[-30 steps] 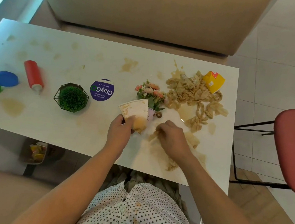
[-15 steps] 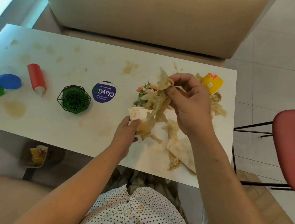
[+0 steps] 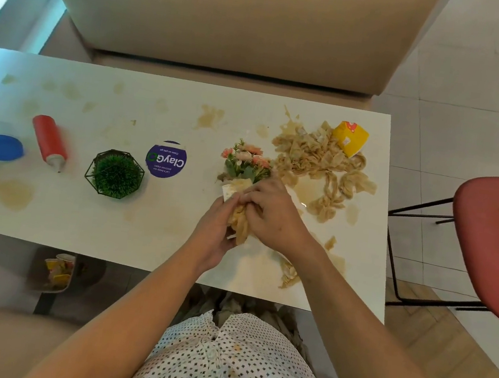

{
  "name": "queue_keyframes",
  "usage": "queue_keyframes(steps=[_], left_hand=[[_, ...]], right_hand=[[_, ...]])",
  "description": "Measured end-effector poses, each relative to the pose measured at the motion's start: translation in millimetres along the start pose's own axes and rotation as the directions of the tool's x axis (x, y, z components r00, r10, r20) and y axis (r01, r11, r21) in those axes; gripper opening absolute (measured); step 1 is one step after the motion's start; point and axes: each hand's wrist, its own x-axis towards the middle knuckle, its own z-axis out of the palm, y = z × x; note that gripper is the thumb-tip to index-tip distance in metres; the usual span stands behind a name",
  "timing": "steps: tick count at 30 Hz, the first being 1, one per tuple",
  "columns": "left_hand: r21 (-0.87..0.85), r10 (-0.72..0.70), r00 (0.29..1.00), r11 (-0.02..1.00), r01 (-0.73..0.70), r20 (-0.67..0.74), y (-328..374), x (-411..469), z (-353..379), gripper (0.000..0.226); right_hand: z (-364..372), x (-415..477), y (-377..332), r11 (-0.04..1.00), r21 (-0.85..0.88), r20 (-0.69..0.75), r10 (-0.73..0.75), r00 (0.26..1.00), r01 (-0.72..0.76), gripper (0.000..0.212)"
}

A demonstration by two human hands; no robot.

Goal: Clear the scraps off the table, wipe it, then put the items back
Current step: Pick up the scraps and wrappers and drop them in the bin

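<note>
My left hand [image 3: 212, 234] grips a white paper cup [image 3: 230, 191]. My right hand [image 3: 273, 213], pressed close against it, curls round a wad of soggy brown tissue [image 3: 239, 222] at the cup's mouth. Just beyond both hands stands a small pot of pink flowers [image 3: 245, 163]. To their right, a heap of tissue scraps [image 3: 316, 162] sprawls over the stained worktop [image 3: 114, 220], touching a crushed yellow cup [image 3: 349, 138]. To their left lies a purple ClayGo sticker [image 3: 166, 158].

Flower pot [image 3: 245, 163] between sticker [image 3: 166, 158] and scraps [image 3: 317, 156], on the table [image 3: 157, 110]
</note>
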Motion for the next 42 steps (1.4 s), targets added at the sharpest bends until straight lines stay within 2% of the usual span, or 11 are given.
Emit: queue_keyframes(steps=[4, 6, 9, 11, 12, 14, 16, 20, 29, 37, 42], left_hand=[[0.001, 0.023, 0.999, 1.000, -0.023, 0.025, 3.6, 2.9, 9.0, 0.034], [-0.014, 0.006, 1.000, 1.000, -0.006, 0.016, 4.2, 5.3, 13.4, 0.032], [-0.052, -0.023, 1.000, 0.998, 0.024, 0.010, 3.0, 7.6, 18.7, 0.030], [-0.052, -0.033, 0.999, 0.998, 0.033, 0.001, 0.5, 9.4, 19.5, 0.030], [-0.046, -0.039, 0.999, 0.998, 0.039, -0.004, -1.2, 10.4, 19.5, 0.030], [-0.023, -0.048, 0.999, 0.999, 0.048, -0.010, -3.8, 10.7, 20.9, 0.029], [0.004, -0.046, 0.999, 0.999, 0.046, -0.010, -4.9, 9.4, 23.0, 0.026], [0.003, -0.033, 0.999, 0.999, 0.033, -0.015, -3.8, 7.9, 25.9, 0.027], [-0.005, 0.089, 0.996, 0.996, -0.089, 0.013, 19.2, -3.7, 23.9, 0.033], [-0.076, 0.175, 0.984, 0.981, -0.177, -0.033, 60.9, -16.0, 6.7, 0.034], [-0.142, 0.153, 0.982, 0.975, -0.168, -0.109, 75.1, -24.6, -24.6, 0.040]], right_hand=[[-16.0, -11.4, 12.1, 0.922, 0.357, -0.103, 0.198, 0.975, -0.149, 0.042], [-24.3, -24.0, 22.8, 0.879, 0.433, -0.178, 0.299, 0.937, -0.199, 0.047], [-32.4, -49.9, 53.2, 0.924, 0.229, -0.232, 0.358, 0.905, -0.307, 0.048], [-35.4, -68.9, 69.7, 0.905, -0.007, -0.076, 0.425, 0.902, -0.426, 0.048], [-34.4, -78.6, 75.6, 0.865, -0.150, 0.063, 0.492, 0.869, -0.479, 0.055], [-25.4, -97.0, 81.5, 0.757, -0.422, 0.302, 0.637, 0.710, -0.500, 0.077], [-7.1, -111.6, 80.3, 0.706, -0.556, 0.385, 0.687, 0.617, -0.439, 0.089], [23.8, -124.5, 83.9, 0.688, -0.576, 0.220, 0.650, 0.727, -0.441, 0.064], [-14.1, -83.1, 84.1, 0.841, -0.249, -0.214, 0.436, 0.874, -0.480, 0.020], [-66.1, -5.9, 19.6, 0.981, 0.039, -0.576, 0.179, 0.797, -0.192, 0.026], [-51.2, 32.3, -11.4, 0.992, 0.096, -0.587, 0.126, 0.800, -0.086, 0.027]])
